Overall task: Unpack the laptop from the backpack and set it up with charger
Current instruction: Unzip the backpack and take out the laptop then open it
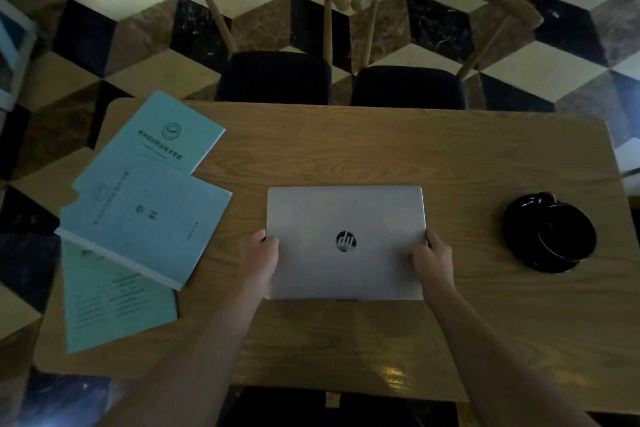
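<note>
table (pixel 363 149) stretching wide beyond fingertips, two chairs (pixel 277 76) sitting past its far edge. teal booklets (pixel 145 218) lying fanned well outboard of left hand's fingers. closed silver laptop (pixel 346 243) lying flat between both hands. black cup on saucer (pixel 550 236) sitting outboard of right fingers. left hand (pixel 259 256) gripping laptop's left edge, thumb curling on lid. right hand (pixel 433 260) gripping right edge likewise.

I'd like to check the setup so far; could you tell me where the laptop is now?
In the head view the closed laptop lies mid-table, held at its sides by the left hand and right hand, between the blue booklets and the black cup.
</note>
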